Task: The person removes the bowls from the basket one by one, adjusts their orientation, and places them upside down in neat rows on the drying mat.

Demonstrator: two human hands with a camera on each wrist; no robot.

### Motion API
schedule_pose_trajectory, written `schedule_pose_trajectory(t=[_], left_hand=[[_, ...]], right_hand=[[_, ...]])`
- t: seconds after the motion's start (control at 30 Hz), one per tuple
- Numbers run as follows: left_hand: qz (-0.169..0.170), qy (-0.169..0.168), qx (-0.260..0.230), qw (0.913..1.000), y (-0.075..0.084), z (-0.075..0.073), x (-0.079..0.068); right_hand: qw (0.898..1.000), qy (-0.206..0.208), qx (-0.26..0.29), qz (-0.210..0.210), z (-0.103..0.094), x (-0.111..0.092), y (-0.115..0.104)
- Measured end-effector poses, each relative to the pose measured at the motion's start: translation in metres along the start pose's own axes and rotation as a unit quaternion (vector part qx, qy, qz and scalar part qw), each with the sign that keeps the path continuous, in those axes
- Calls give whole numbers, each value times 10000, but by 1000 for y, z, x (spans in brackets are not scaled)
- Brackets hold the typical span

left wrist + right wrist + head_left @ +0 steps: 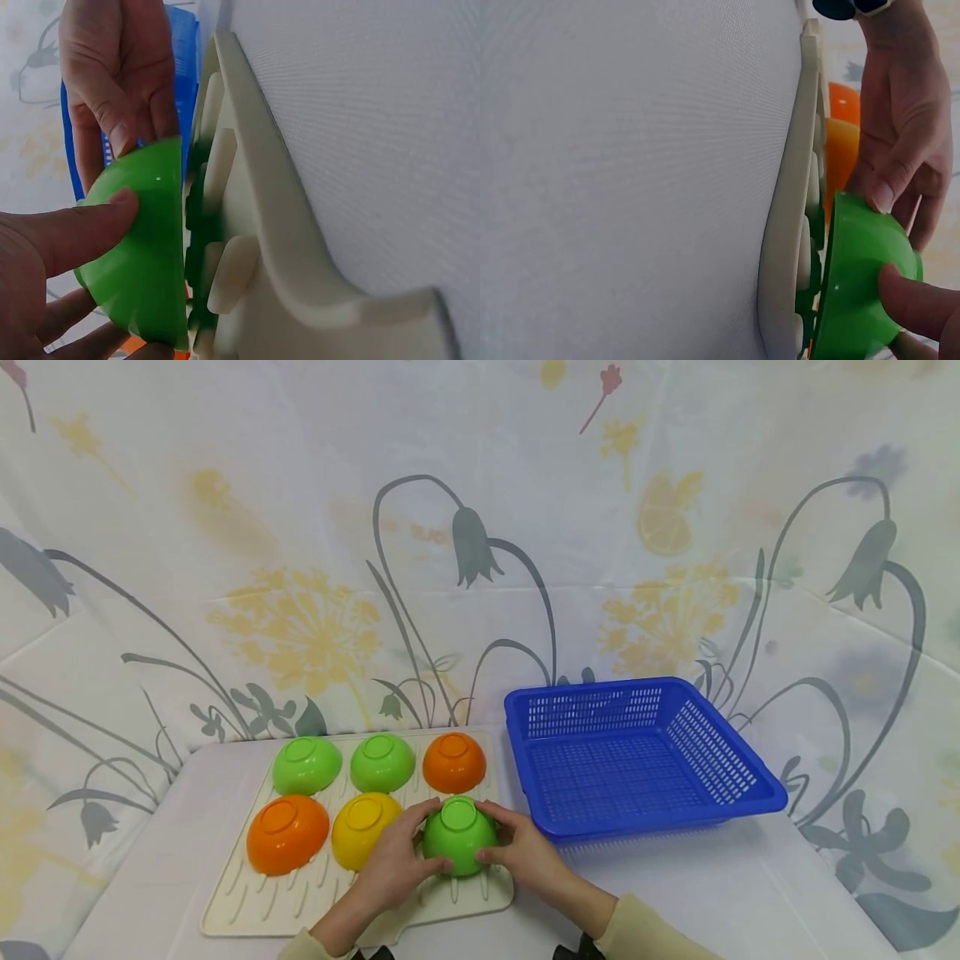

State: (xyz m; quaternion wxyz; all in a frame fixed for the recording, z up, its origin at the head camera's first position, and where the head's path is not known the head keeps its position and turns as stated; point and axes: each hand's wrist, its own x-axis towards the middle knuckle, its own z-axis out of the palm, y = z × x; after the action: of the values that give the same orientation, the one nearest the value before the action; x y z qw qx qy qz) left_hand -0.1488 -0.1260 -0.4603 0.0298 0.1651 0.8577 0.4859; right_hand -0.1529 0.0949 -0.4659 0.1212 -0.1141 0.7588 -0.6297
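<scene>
An upside-down green bowl [459, 833] is at the front right of a cream draining mat [258, 902] with raised ridges. My left hand [393, 858] holds its left side, thumb toward the front and fingers behind. On the opposite side my right hand [531, 853] grips it the same way. In the left wrist view, the rim of the green bowl [154, 247] is right by the ridges; I cannot tell whether it touches them. Just left of my left hand lies a yellow bowl [362, 831], also upside down, partly covered by that hand.
Other overturned bowls share the mat: an orange one [287, 835] front left, two light green ones [306, 766] [382, 763] and another orange one [454, 763] at the back. A blue plastic basket [645, 827] stands to the right. Behind hangs a flower-printed cloth [480, 635].
</scene>
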Motion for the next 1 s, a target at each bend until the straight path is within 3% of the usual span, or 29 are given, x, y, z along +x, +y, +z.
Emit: schedule_pose_trajectory(t=[0.2, 0.5, 1.0], left_hand=[[13, -58, 35, 10000, -3, 1, 0], [-75, -73, -314, 9995, -3, 1, 0], [-140, 134, -277, 9994, 0, -3, 1]], right_hand=[[10000, -3, 62, 23, 0, -1, 3], [9998, -7, 155, 114, 0, -1, 1], [9990, 76, 394, 185, 0, -4, -1]])
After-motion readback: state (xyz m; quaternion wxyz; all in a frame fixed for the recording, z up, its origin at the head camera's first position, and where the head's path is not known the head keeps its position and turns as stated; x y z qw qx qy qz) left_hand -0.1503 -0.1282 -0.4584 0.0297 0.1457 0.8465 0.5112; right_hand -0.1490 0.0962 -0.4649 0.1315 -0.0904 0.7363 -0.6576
